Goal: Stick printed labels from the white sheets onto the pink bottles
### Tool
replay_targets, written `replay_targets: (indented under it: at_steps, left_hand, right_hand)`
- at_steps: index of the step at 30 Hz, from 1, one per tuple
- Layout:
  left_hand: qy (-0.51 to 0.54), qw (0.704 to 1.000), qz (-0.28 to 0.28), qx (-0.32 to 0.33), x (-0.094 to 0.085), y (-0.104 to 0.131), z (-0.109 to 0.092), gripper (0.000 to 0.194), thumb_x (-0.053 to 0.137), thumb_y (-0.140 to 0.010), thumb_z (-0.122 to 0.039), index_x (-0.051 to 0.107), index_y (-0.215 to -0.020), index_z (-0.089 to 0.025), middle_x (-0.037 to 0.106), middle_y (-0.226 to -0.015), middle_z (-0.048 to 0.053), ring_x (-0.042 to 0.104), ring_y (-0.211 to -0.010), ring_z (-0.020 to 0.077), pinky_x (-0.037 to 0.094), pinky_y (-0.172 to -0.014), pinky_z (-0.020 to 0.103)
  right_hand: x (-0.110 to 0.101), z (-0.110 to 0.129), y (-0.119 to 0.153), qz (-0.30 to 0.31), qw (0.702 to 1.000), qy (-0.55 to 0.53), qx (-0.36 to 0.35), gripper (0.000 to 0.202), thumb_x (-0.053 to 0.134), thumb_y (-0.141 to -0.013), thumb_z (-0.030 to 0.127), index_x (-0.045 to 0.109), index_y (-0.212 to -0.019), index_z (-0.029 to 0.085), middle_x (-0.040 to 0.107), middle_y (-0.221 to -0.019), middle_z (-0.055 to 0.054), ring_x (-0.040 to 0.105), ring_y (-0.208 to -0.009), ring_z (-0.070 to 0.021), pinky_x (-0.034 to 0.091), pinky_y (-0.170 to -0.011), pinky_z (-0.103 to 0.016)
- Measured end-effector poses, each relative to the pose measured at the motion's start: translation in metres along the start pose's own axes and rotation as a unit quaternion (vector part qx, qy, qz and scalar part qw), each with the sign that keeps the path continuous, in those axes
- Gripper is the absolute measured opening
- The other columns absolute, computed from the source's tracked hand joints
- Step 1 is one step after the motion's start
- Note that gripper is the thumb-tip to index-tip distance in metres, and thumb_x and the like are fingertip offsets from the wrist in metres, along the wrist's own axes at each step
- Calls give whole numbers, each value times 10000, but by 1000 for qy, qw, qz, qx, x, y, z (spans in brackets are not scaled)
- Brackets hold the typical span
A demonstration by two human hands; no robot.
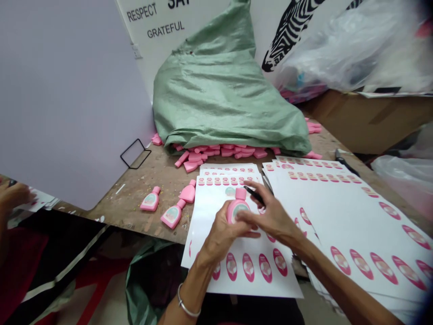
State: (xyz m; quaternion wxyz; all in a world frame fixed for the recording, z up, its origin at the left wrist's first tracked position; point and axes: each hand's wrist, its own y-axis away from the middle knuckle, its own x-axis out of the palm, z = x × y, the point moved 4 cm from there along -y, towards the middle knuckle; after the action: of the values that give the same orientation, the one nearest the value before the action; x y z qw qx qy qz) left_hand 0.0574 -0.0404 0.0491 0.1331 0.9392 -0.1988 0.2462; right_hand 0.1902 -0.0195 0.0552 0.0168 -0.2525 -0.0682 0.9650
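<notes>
My left hand [221,230] is wrapped round a small pink toy bottle [241,195], held upright above a sheet of stickers [209,207]. On the bottle's front sits a pale oval sticker [238,209], and my right hand [275,219] presses on it with the thumb. A slim black tool [254,195] is also gripped between the right fingers; its exact kind is unclear. To the left, two pink bottles with stickers [150,200] [172,215] lie on the table, beside a pink bottle showing no sticker [188,192].
A green sack [223,99] stands at the back, pink bottles [194,160] spilling from under it. More sticker sheets [338,207] and a black-handled tool [347,163] lie right. A pale panel [74,90] with a black wire stand [135,154] rises left; another person's hand [15,196] shows beyond it.
</notes>
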Motion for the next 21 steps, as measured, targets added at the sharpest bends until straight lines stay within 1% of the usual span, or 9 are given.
replay_targets:
  at_steps: [2,6,8,10,12,15,18,20,21]
  left_hand:
    - [-18,999,17,-21,3,6,-2,356,720,-683,-192,539,-986,-149,585,-775,12,607,-721,155,572,-724,397]
    - [-51,998,-2,-46,-16,19,0,346,691,-726,-342,561,-979,-146,607,-770,44,596,-660,158,571,-633,361]
    - [-75,994,-74,-43,-45,23,0,366,604,-775,-481,577,-926,-148,616,-764,53,578,-587,146,548,-584,330]
    - [-163,966,-200,-5,-83,25,-7,431,516,-796,-574,588,-864,-154,619,-732,50,565,-556,154,520,-576,317]
    - [-311,898,-308,49,-118,26,-21,438,506,-789,-591,604,-865,-170,637,-762,59,596,-676,207,506,-671,342]
    - [-495,790,-353,74,-150,21,-38,385,471,-824,-535,619,-904,-188,647,-868,83,591,-876,277,465,-809,406]
    - [-620,670,-391,121,-159,17,-54,363,442,-850,-458,617,-978,-167,596,-1060,136,528,-1053,329,428,-881,465]
    - [-664,587,-426,182,-152,18,-63,401,463,-844,-439,600,-1067,-135,513,-1201,176,443,-1161,361,395,-926,507]
    - [-671,567,-428,213,-146,18,-66,414,473,-844,-429,591,-1096,-123,483,-1234,187,418,-1183,363,384,-942,515]
  right_hand:
    - [13,-2,0,58,997,-50,19,741,750,-624,438,475,-1282,236,620,-1128,-69,613,-967,-225,509,-798,-332]
    - [22,-20,-15,70,995,-71,23,544,682,-698,472,576,-1164,212,627,-1145,-74,604,-1019,-224,506,-825,-328]
    - [18,-37,-35,89,996,-9,0,505,659,-720,484,597,-1138,208,640,-1137,-64,619,-998,-214,513,-807,-317]
    - [6,-54,-65,84,988,130,-27,438,605,-773,473,611,-1119,203,671,-1070,-52,643,-918,-194,513,-765,-300]
    - [-9,-67,-103,30,962,267,-38,355,521,-840,401,611,-1116,196,688,-1019,-64,645,-880,-197,493,-747,-307]
    - [-14,-75,-160,4,937,345,-53,308,499,-816,203,622,-1098,184,698,-978,-107,632,-910,-238,448,-763,-334]
    - [-3,-75,-202,35,921,381,-76,241,507,-752,90,672,-919,146,708,-819,-137,640,-832,-255,417,-722,-323]
    - [3,-71,-215,47,915,392,-83,206,485,-758,72,669,-834,123,698,-754,-160,640,-780,-259,401,-689,-320]
    - [4,-68,-217,49,914,394,-86,197,479,-765,74,662,-822,118,694,-751,-169,637,-777,-261,395,-682,-319]
